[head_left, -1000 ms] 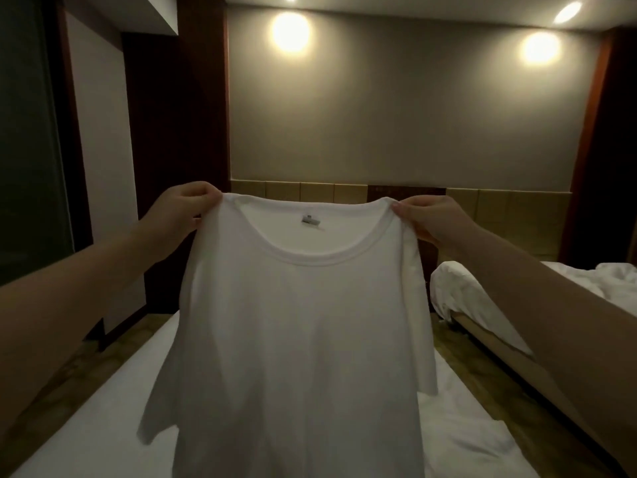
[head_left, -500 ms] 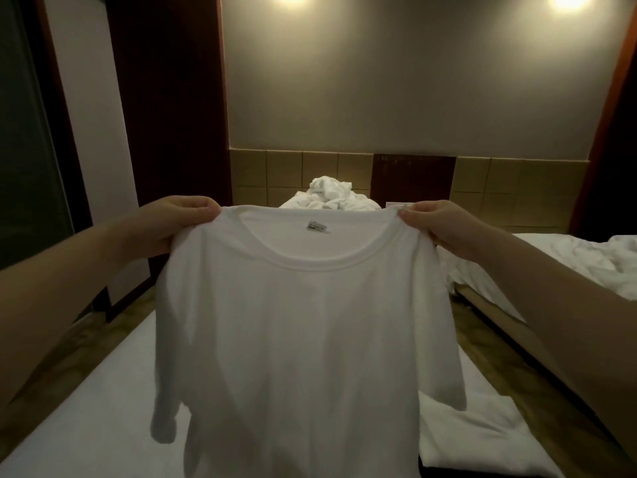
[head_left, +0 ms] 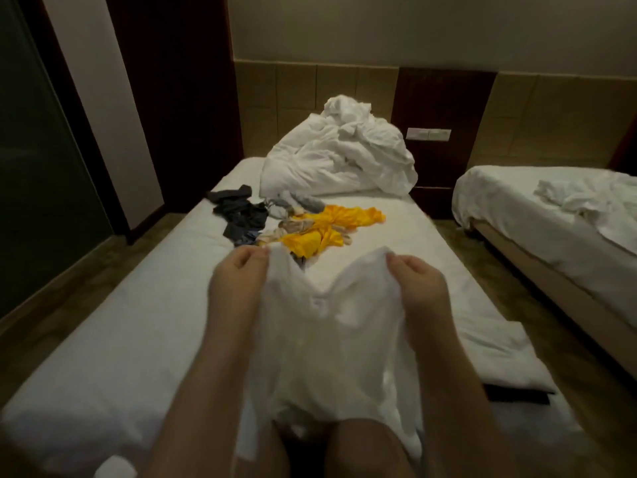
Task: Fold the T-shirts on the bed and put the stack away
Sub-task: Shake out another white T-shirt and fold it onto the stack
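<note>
White T-shirt (head_left: 331,343) bunched, sagging between both hands over the bed (head_left: 103,339); left hand (head_left: 238,281) and right hand (head_left: 418,288) each pinch its top edge; blurred, no label readable; yellow garment (head_left: 320,229) beyond.

The left hand (head_left: 238,281) and right hand (head_left: 417,281) are bare, with unsleeved forearms (head_left: 206,357); a bare knee (head_left: 365,446) shows over the bed's (head_left: 138,326) near end.

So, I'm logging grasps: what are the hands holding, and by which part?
The left hand and right hand each pinch the white T-shirt at an upper corner.
</note>
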